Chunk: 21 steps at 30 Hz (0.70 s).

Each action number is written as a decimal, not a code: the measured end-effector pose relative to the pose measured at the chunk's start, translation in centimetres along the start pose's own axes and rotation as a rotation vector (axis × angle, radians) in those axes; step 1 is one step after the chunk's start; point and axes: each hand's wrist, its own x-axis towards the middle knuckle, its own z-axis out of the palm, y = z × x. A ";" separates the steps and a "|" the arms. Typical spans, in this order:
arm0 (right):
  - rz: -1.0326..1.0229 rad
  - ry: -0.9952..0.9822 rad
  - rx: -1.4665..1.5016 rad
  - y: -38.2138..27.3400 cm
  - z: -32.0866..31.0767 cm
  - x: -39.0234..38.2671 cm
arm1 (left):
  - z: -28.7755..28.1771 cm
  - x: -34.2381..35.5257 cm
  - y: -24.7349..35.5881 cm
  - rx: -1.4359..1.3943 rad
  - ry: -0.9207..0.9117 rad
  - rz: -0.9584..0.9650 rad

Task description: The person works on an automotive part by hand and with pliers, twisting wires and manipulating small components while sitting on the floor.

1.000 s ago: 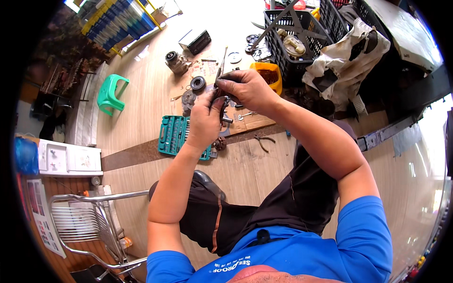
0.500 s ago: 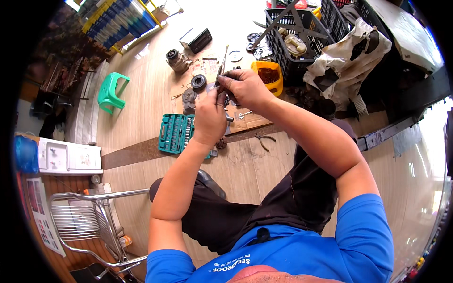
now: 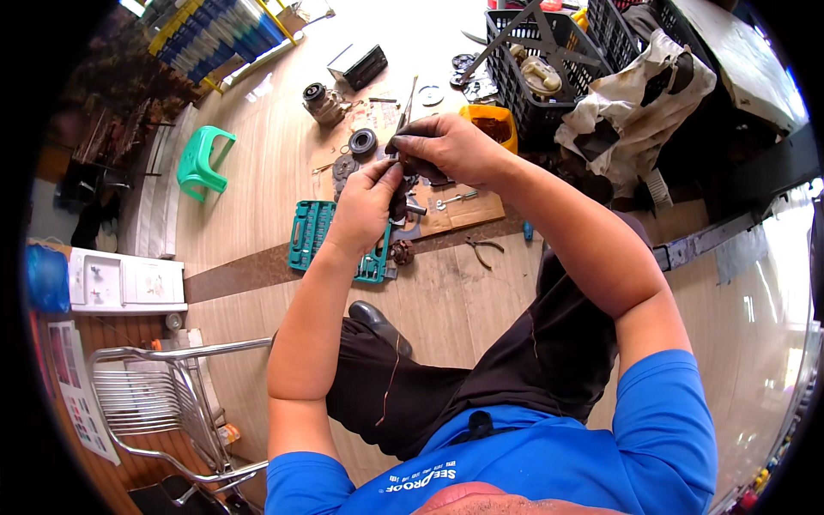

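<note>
The left hand (image 3: pixel 365 204) and the right hand (image 3: pixel 451 150) are close together over brown cardboard (image 3: pixel 468 215), with bent fingers. They hide the spot between them, so I cannot tell what they pinch. Just past the fingers is a long, thin tool (image 3: pixel 408 107). Its long way runs from near to far, and its tip points away from the person, a bit right. I cannot tell if a hand touches it. A black wheel (image 3: pixel 363 141) is near its left side.
</note>
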 end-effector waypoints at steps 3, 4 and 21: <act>0.002 0.048 0.097 0.0 0.6 -0.1 | 0.8 -0.4 0.4 -0.016 0.048 0.042; 0.003 0.079 0.147 0.1 1.0 -0.2 | 0.7 -0.2 0.0 0.031 0.054 0.081; -0.046 0.055 0.007 -0.3 -0.6 1.0 | -1.4 0.4 -1.3 -0.507 -0.163 -0.227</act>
